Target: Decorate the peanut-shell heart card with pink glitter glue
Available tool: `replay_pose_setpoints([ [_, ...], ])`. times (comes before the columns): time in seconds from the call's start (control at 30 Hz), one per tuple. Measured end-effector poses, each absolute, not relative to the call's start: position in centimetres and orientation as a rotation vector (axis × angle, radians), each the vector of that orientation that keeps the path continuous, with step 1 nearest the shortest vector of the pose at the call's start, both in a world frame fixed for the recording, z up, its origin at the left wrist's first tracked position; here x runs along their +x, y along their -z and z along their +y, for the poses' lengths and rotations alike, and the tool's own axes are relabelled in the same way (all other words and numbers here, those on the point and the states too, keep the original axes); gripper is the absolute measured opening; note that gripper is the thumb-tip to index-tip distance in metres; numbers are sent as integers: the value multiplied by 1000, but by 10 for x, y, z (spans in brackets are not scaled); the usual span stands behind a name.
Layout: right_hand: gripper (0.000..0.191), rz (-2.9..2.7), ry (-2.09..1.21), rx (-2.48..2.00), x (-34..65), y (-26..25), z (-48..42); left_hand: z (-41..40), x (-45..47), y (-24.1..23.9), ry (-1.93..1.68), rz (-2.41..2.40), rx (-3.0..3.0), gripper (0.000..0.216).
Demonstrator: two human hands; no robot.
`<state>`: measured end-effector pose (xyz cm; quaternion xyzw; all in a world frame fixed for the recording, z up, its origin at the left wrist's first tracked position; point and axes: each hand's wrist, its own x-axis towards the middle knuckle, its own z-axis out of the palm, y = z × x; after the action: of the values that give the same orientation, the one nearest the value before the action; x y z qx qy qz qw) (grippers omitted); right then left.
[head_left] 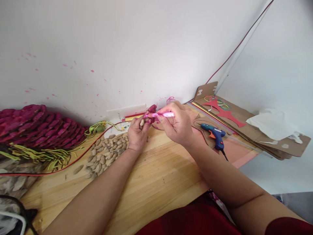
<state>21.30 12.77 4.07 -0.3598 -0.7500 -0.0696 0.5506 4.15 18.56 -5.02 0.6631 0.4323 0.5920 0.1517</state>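
My left hand (137,132) is closed around a shell piece painted magenta (151,112), held up over the wooden table (151,182). My right hand (176,125) pinches a pink brush (163,114) whose tip touches the painted piece. A pile of plain beige shells (105,152) lies on the table just left of my left hand.
Several magenta-painted pieces on green stems (36,127) are stacked at the left. A red cord (73,162) runs across the table. A blue glue gun (215,134) lies at the right beside cardboard sheets (246,124) and white tissue (271,124). The white wall behind is spattered pink.
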Motion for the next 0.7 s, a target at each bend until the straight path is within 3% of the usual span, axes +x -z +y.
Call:
replay_pose_setpoints([
  [0.7, 6, -1836, 305, -858, 204, -39, 123, 187, 39, 53, -1687, 1337, 1949, 6],
])
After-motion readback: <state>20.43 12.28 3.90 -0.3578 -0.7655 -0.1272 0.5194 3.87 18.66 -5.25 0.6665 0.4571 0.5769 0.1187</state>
